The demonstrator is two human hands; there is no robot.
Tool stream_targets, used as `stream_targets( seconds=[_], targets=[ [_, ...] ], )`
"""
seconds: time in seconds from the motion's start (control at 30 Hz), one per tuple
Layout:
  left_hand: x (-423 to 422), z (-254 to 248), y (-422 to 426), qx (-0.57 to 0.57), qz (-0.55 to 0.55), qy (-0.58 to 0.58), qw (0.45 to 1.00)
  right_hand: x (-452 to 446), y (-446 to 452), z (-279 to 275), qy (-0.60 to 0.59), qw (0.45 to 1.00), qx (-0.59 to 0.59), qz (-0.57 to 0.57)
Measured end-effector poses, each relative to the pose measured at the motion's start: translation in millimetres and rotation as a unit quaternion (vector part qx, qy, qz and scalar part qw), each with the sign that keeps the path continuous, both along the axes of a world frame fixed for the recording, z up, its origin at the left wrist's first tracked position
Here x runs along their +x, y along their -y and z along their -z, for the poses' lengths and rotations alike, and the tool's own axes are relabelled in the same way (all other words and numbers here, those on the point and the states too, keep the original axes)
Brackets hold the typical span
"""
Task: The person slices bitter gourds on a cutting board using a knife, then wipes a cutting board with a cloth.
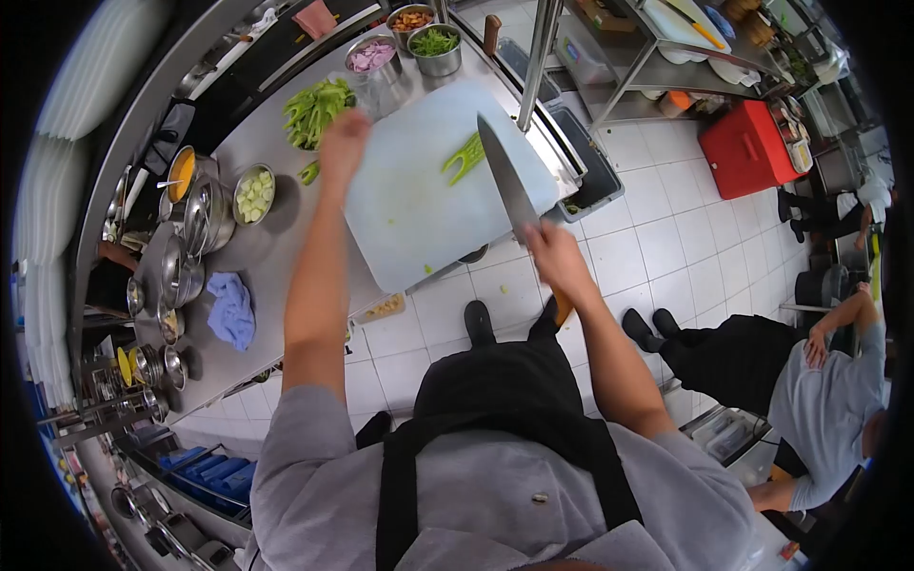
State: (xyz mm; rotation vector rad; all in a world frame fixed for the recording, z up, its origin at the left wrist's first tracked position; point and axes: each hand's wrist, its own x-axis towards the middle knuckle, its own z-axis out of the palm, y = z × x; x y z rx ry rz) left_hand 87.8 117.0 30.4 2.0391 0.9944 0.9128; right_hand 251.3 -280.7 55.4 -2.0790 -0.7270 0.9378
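My right hand (pixel 556 259) is wrapped round the handle of a chef's knife (pixel 507 178), its broad blade pointing away from me over the right part of the cutting board (pixel 409 209). Beside the blade, a light green celery piece (pixel 464 159) lies on the board. My left hand (pixel 345 143) is smeared by motion at the board's far left edge, so its fingers cannot be made out. Close to it is a heap of cut celery (pixel 318 107), with a clear container (pixel 377 95) partly behind the hand.
Metal bowls hold chopped red onion (pixel 371 55), green strips (pixel 434 42) and pale cubes (pixel 254 196). A blue cloth (pixel 230 310) lies on the counter at left. A grey bin (pixel 592 176) stands below the board's right side. Another person (pixel 809 381) stands at right, near a red box (pixel 745 149).
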Motion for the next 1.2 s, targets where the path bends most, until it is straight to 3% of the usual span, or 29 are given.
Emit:
stream_targets(
  seconds=[0.07,0.13,0.47,0.77,0.83,1.17,1.2],
  targets=[
    [22.3,4.2,67.5,-0.052,0.127,-0.066,0.988,12.8,-49.4,2.6,0.010,0.999,0.028,0.019],
    [43.1,29.5,106.8,0.006,0.183,-0.072,0.980,23.1,-88.8,4.0,0.021,0.999,0.039,0.018],
    [64.7,53.6,128.2,0.026,0.136,-0.098,0.985,38.8,-121.1,24.2,0.015,1.000,-0.003,-0.016],
    [65.7,43.9,130.5,0.020,0.158,-0.144,0.977,20.8,-82.5,15.5,-0.018,0.999,-0.025,-0.029],
    [65.7,49.1,129.3,0.096,0.141,-0.132,0.976,11.6,-75.5,21.3,-0.021,0.999,-0.030,-0.038],
    [61.5,47.5,128.6,0.093,0.132,-0.126,0.979,-27.7,-15.1,4.0,-0.032,0.995,-0.072,-0.063],
    [60.0,44.1,129.0,0.051,0.144,-0.130,0.980,-29.0,-4.5,-0.9,-0.030,0.995,-0.071,-0.064]
  ],
)
